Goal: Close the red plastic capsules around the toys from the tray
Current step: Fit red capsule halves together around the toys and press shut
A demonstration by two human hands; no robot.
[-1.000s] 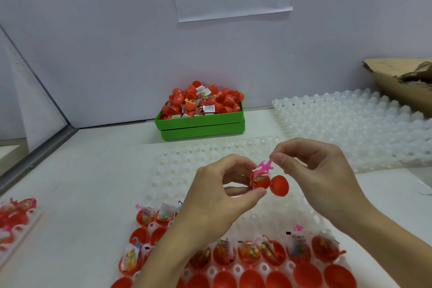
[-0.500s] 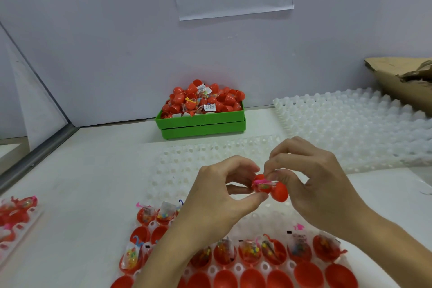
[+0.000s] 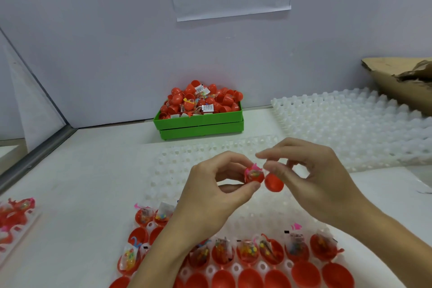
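My left hand (image 3: 210, 194) grips the bottom half of a red capsule (image 3: 254, 176) between thumb and fingers; a bagged toy sits in it. A pink toy part (image 3: 256, 166) sticks out of the top. My right hand (image 3: 308, 182) pinches that pink part with thumb and index fingertip. The hinged lid half (image 3: 274, 183) hangs open just below my right thumb. Both hands hover above the white dimpled tray (image 3: 187, 159). Near its front edge the tray holds several open red capsules with toys (image 3: 247, 252).
A green bin (image 3: 201, 125) piled with red capsules (image 3: 203, 100) stands at the back wall. Stacked white trays (image 3: 350, 124) lie at the right, beside a torn cardboard box (image 3: 397, 77). Another tray with red capsules (image 3: 14, 215) is at the left edge.
My right hand pushed the pink toy down toward the capsule, then eased up a little. The capsule lowered slightly and its lid stays open.
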